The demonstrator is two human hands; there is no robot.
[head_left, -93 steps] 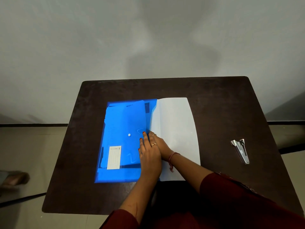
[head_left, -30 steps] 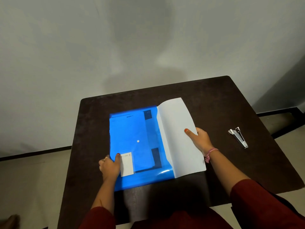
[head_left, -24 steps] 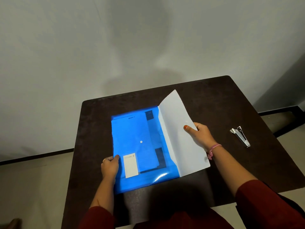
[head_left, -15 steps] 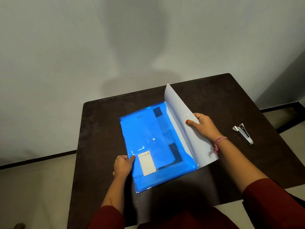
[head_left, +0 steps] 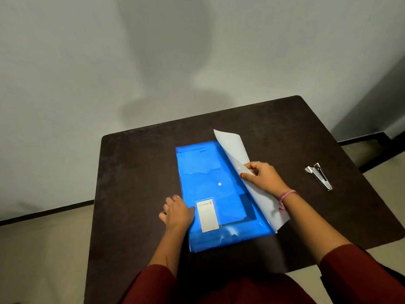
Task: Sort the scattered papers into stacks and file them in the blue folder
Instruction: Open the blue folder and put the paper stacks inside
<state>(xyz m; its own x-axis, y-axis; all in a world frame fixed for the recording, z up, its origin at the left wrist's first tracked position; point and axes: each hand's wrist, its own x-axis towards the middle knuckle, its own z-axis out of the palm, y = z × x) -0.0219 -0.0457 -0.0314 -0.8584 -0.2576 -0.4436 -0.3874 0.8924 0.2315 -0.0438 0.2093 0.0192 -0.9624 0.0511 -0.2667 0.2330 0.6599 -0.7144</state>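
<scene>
Closing the flap [head_left: 237, 150] over the folder [head_left: 215, 194] is the step in hand, by my reading: the blue folder lies flat in the middle of the tabletop [head_left: 135, 172], and its pale flap stands raised along the right edge, curling leftward at the top. The right hand [head_left: 262, 177] pinches the flap about halfway along, thumb under and fingers over, close to the small snap on it. The left hand [head_left: 176, 212] rests with relaxed fingers on the folder's left edge, thumb touching the blue beside the white label [head_left: 208, 216], gripping nothing. To do this well, keep that left hand pressing so the folder does not slide, swing the flap over in one even arc, and bring its snap down onto the white stud [head_left: 219, 184] on the front before pushing. Whether all the papers sit fully inside cannot be told through the blue. A stapler [head_left: 318, 176] lies well apart to the right.
</scene>
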